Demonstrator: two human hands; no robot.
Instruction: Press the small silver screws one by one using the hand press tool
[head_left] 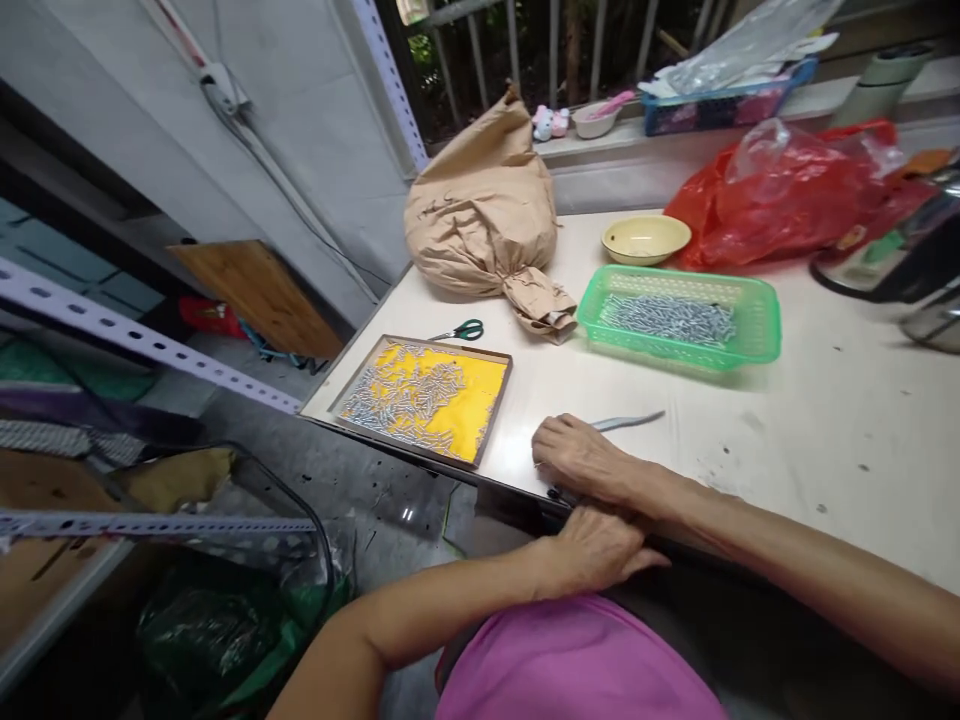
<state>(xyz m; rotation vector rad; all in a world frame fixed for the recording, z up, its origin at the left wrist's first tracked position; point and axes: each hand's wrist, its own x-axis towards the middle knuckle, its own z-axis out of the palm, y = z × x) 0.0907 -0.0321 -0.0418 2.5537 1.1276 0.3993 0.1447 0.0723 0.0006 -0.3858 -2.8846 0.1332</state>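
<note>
My right hand (574, 455) rests on the table near its front edge with its fingers curled in. What they hold, if anything, is hidden. A small dark piece (555, 494) shows just below these fingers. My left hand (600, 548) is at the table edge, close under my right wrist, its thumb pointing right and its other fingers mostly hidden. Beyond my right hand lies a slim grey strip-like thing (630, 421). To the left, a shallow tray (495, 410) with a yellow bottom holds many small metal pins or screws (427, 390).
A green plastic basket (765, 325) holds more small metal pieces. Green-handled scissors (469, 330), a brown paper bag (480, 210), a yellow bowl (646, 238) and a red plastic bag (765, 205) stand toward the back. A metal rack post (150, 335) runs along the left.
</note>
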